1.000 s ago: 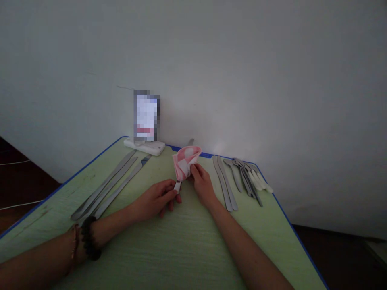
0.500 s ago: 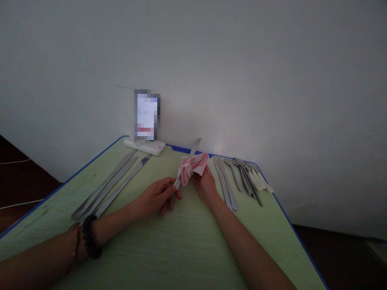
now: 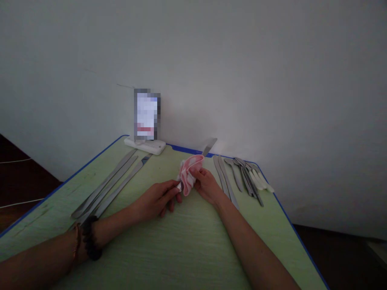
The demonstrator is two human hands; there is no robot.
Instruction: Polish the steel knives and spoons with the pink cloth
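Observation:
My left hand point(image 3: 165, 197) is closed on the handle end of a table knife point(image 3: 209, 146), whose blade points up and to the right. Around the middle of the knife is a pink and white cloth point(image 3: 190, 173), bunched and folded. My right hand point(image 3: 208, 185) grips this cloth, thumb on top, pressing it about the knife. The cloth hides the knife's middle part. Both hands are above the table, close together.
Several knives point(image 3: 121, 177) lie on the left of the green table point(image 3: 169, 249). At right lie two more knives point(image 3: 225, 181), spoons and forks point(image 3: 246, 179), and white-handled cutlery point(image 3: 259, 180). A phone point(image 3: 147, 117) stands on a white base point(image 3: 145, 145) by the wall point(image 3: 242, 80).
The knife's blade has swung to the right and tilted lower. My right hand has turned, its thumb now on top of the cloth. My left hand stays nearly in place.

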